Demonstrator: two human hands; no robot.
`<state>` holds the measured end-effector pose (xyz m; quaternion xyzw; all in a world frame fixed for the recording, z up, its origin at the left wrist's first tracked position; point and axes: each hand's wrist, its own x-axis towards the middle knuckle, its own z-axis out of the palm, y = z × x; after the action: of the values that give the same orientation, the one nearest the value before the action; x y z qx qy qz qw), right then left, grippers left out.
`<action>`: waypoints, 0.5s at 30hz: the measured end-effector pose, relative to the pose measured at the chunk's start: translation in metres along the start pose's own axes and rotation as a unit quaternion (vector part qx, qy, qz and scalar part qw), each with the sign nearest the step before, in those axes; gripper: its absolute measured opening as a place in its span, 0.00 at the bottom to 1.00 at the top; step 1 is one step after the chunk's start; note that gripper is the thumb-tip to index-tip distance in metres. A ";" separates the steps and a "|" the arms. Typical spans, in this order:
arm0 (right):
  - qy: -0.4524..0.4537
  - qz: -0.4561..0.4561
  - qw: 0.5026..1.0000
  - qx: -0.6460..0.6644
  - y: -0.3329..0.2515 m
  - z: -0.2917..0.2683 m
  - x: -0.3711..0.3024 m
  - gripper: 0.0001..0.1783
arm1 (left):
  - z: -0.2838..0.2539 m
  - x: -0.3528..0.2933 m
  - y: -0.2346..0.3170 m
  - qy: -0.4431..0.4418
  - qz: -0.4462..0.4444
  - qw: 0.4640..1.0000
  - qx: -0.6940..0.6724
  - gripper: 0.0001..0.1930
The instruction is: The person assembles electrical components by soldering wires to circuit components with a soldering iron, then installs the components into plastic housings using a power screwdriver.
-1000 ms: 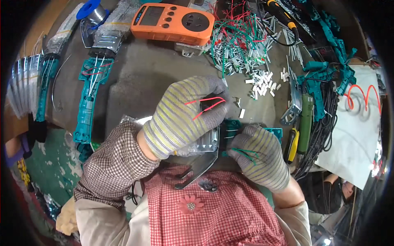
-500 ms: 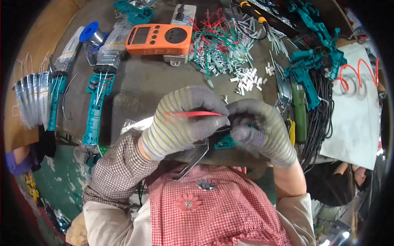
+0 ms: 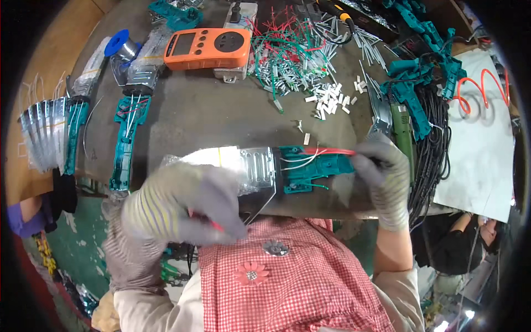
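Note:
Both my hands wear grey gloves with yellowish stripes. At the table's near edge lies a teal plastic tool housing [image 3: 293, 185], joined to a slotted metal barrel [image 3: 257, 169] with clear wrap. White wires [image 3: 301, 161] run over the housing. My right hand [image 3: 385, 180], at the housing's right end, pinches the end of thin red wires [image 3: 329, 150] stretched above it. My left hand [image 3: 185, 205] is blurred, left of the barrel and close to the apron; its fingers are closed round thin red strands [image 3: 215, 226] that show only in part.
An orange multimeter [image 3: 207, 48] lies at the back, beside a pile of red and green wired parts [image 3: 290, 61]. White sleeves [image 3: 332, 102] are scattered nearby. Another teal housing [image 3: 123, 155] and a solder spool [image 3: 121, 47] lie left; a green-handled tool [image 3: 401, 138] and black cables [image 3: 428, 149] lie right.
My hands were together over the housing and have parted. The left moved left and toward me; the right moved right with the red wires, uncovering the housing and barrel.

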<state>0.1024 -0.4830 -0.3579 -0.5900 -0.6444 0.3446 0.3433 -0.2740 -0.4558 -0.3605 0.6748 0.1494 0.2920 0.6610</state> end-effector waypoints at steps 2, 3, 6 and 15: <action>0.000 0.005 0.994 0.107 0.009 0.000 -0.010 0.10 | 0.002 -0.005 0.008 -0.073 -0.052 0.970 0.227 0.17; 0.004 0.008 0.977 0.212 0.010 0.001 -0.015 0.12 | 0.010 -0.007 0.003 -0.024 -0.035 0.950 0.308 0.20; -0.081 0.007 0.977 0.195 -0.003 0.010 -0.021 0.13 | 0.029 0.037 0.004 0.094 -0.009 0.898 0.430 0.24; -0.174 -0.268 0.907 -0.275 -0.015 0.044 -0.008 0.11 | 0.037 0.054 -0.049 0.158 0.002 0.934 0.319 0.11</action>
<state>0.0584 -0.4935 -0.3688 -0.3965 -0.8971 0.1462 0.1290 -0.2008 -0.4493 -0.3962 0.7956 0.3357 0.3336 0.3781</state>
